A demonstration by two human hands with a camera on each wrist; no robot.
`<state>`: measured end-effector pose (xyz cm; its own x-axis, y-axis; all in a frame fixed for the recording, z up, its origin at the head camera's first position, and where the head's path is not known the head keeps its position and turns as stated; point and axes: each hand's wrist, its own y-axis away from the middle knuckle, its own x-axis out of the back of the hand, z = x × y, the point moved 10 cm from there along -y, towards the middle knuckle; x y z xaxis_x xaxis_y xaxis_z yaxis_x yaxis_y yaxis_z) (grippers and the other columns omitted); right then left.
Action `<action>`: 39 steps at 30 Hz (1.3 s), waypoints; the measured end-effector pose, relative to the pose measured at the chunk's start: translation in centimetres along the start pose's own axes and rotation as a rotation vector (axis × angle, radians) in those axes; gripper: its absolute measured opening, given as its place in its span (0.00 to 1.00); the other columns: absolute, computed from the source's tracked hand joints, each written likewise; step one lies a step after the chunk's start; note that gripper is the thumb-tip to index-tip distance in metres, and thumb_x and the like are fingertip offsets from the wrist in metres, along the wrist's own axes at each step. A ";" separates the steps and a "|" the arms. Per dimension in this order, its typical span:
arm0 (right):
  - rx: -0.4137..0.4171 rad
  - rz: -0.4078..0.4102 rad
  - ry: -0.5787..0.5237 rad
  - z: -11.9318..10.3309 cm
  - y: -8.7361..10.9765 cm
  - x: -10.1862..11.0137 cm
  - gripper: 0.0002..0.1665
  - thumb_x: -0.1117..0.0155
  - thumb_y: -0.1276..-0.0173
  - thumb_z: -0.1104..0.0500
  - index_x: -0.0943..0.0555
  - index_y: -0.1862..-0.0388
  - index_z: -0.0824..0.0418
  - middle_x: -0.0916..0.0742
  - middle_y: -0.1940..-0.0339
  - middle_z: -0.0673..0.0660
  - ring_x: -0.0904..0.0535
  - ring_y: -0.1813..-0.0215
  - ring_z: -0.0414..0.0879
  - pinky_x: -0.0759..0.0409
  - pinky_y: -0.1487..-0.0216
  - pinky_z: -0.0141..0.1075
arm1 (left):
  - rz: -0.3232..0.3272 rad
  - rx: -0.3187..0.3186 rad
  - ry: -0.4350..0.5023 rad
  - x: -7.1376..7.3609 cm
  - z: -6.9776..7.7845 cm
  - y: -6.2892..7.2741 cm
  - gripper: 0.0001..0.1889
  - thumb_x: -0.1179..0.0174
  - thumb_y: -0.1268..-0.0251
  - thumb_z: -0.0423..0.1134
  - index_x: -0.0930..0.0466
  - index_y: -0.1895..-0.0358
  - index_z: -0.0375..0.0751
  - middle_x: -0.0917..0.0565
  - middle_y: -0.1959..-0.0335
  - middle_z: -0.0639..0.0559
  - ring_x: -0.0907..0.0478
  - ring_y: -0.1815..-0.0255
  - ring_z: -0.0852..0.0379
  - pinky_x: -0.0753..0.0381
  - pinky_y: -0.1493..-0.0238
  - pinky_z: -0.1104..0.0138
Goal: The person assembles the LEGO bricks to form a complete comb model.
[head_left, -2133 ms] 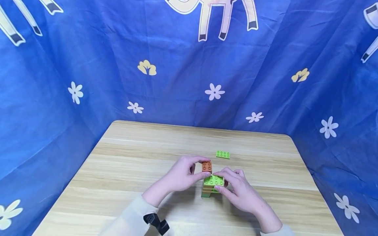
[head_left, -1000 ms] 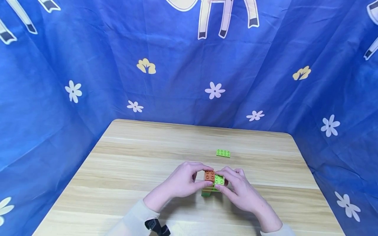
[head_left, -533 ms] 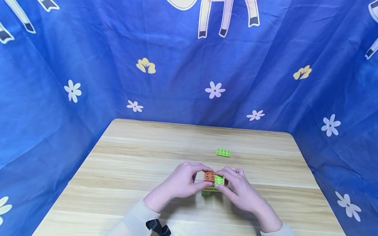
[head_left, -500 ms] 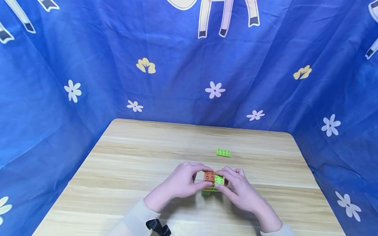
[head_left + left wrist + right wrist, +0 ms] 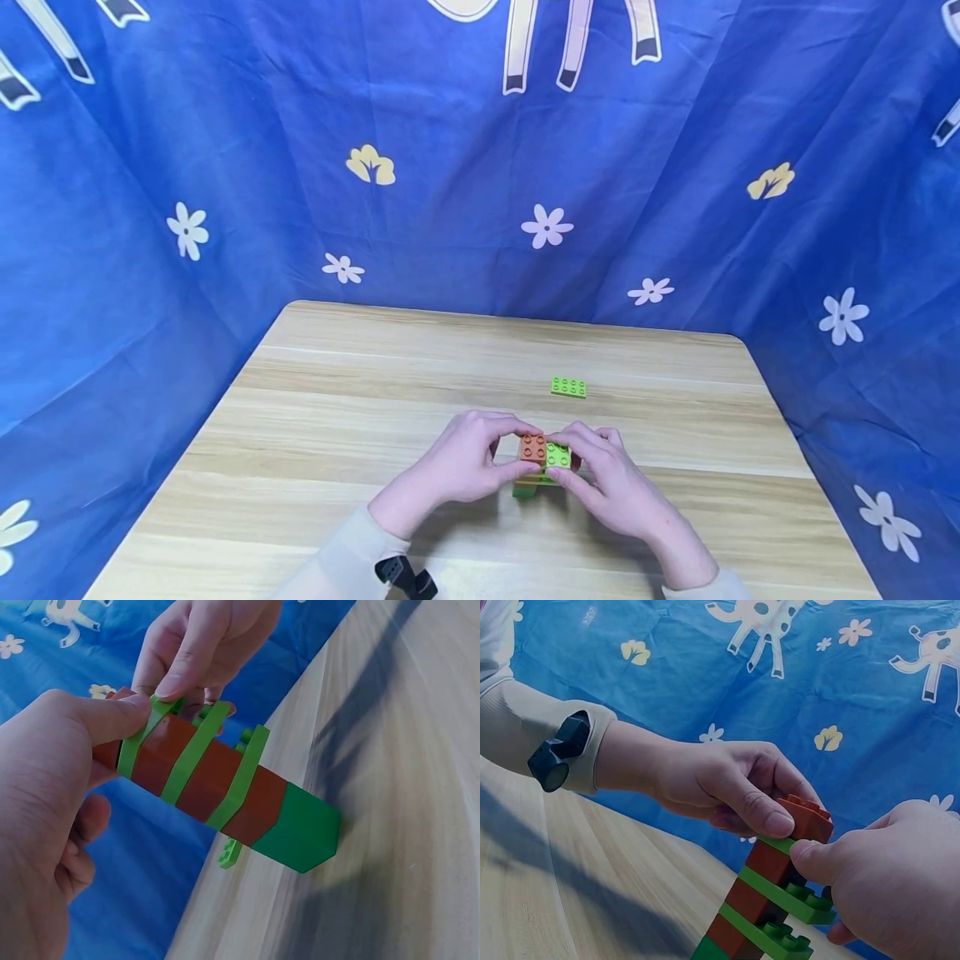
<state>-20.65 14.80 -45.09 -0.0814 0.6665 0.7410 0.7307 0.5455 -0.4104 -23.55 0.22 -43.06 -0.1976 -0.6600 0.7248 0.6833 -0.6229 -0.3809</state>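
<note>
A toy brick tower stands on the table, with a dark green brick (image 5: 304,829) at its foot and reddish-brown bricks (image 5: 769,864) alternating with light green plates (image 5: 196,754) above. The plates jut out to one side and show studs there. At the top, my left hand (image 5: 465,462) pinches a brown brick (image 5: 533,447) between thumb and fingers. This brick sits on one end of the uppermost light green plate (image 5: 557,455). My right hand (image 5: 611,483) pinches the plate's other, jutting end, its thumb close beside the left thumb.
Behind the tower, a loose light green plate (image 5: 568,388) lies on the wooden table (image 5: 360,375). A blue cloth (image 5: 450,233) printed with flowers and animals surrounds the back and sides. A black wrist camera (image 5: 405,577) sits on the left sleeve.
The left hand has brought the brown brick toward me and slightly right, from behind the uppermost plate onto its left end. The right hand has kept its grip; over the last half second little differs.
</note>
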 end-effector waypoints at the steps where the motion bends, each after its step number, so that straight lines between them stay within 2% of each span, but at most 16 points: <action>1: 0.001 0.000 -0.001 0.0 0.0 0.0 0.21 0.34 0.20 0.51 0.21 0.32 0.48 0.18 0.46 0.36 0.25 0.57 0.30 0.39 0.41 0.47 | 0.001 0.004 0.007 0.0 -0.1 0.0 0.20 0.25 0.34 0.54 0.12 0.43 0.54 0.13 0.56 0.70 0.33 0.80 0.70 0.31 0.77 0.72; 5: 0.001 -0.003 -0.001 0.0 0.0 0.0 0.21 0.34 0.20 0.51 0.21 0.32 0.48 0.18 0.46 0.36 0.25 0.57 0.31 0.39 0.41 0.47 | 0.010 0.038 0.049 -0.2 -0.5 0.1 0.21 0.24 0.36 0.53 0.12 0.42 0.56 0.14 0.57 0.72 0.33 0.82 0.69 0.31 0.79 0.71; 9: -0.003 -0.006 0.004 0.0 0.0 0.1 0.21 0.34 0.20 0.50 0.21 0.32 0.48 0.18 0.45 0.36 0.24 0.57 0.32 0.39 0.41 0.47 | 0.038 0.070 0.103 -0.4 -0.8 0.2 0.22 0.23 0.37 0.56 0.11 0.42 0.56 0.16 0.63 0.73 0.34 0.84 0.68 0.32 0.82 0.71; 11: -0.005 -0.004 0.009 0.0 0.0 0.1 0.21 0.35 0.20 0.50 0.21 0.32 0.48 0.18 0.45 0.36 0.24 0.57 0.32 0.39 0.41 0.47 | 0.052 0.075 0.126 -0.5 -0.8 0.2 0.24 0.24 0.38 0.58 0.11 0.42 0.55 0.18 0.69 0.71 0.34 0.85 0.68 0.32 0.83 0.70; 15: -0.006 -0.003 0.020 0.1 0.1 0.1 0.20 0.35 0.19 0.50 0.21 0.32 0.49 0.18 0.44 0.36 0.24 0.57 0.32 0.38 0.40 0.47 | 0.075 0.074 0.146 -0.6 -0.7 -0.1 0.24 0.25 0.37 0.61 0.11 0.43 0.56 0.19 0.72 0.71 0.35 0.85 0.67 0.34 0.83 0.70; 22: -0.007 -0.007 0.016 0.1 0.0 0.0 0.19 0.36 0.19 0.50 0.20 0.33 0.48 0.18 0.44 0.35 0.24 0.57 0.31 0.39 0.41 0.47 | 0.097 0.090 0.206 -0.7 -0.9 -0.2 0.19 0.22 0.39 0.56 0.09 0.48 0.53 0.16 0.68 0.71 0.37 0.85 0.67 0.36 0.84 0.71; 27: -0.012 0.000 0.009 0.1 0.0 0.2 0.20 0.35 0.20 0.49 0.20 0.33 0.48 0.18 0.44 0.35 0.24 0.57 0.32 0.39 0.41 0.47 | 0.125 0.072 0.254 -0.7 -1.1 -0.3 0.17 0.20 0.40 0.52 0.08 0.50 0.52 0.14 0.65 0.71 0.37 0.85 0.67 0.36 0.84 0.70; 33: -0.010 0.000 0.010 0.1 -0.1 0.1 0.20 0.35 0.20 0.49 0.19 0.33 0.49 0.18 0.45 0.35 0.24 0.56 0.32 0.38 0.41 0.47 | 0.146 0.066 0.348 -1.2 -1.7 -0.2 0.17 0.19 0.41 0.47 0.08 0.50 0.50 0.13 0.65 0.68 0.38 0.85 0.67 0.38 0.85 0.70; 39: -0.004 0.007 0.009 0.1 -0.1 0.1 0.20 0.34 0.20 0.50 0.19 0.33 0.48 0.18 0.45 0.35 0.24 0.56 0.30 0.39 0.41 0.46 | 0.167 0.061 0.399 -1.6 -2.0 0.0 0.17 0.19 0.41 0.46 0.08 0.50 0.50 0.13 0.65 0.65 0.39 0.84 0.67 0.40 0.85 0.70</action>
<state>-20.75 14.84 -45.05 -0.0701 0.6659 0.7427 0.7336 0.5389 -0.4139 -24.62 0.45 -45.33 -0.3291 -0.8675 0.3729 0.7670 -0.4759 -0.4303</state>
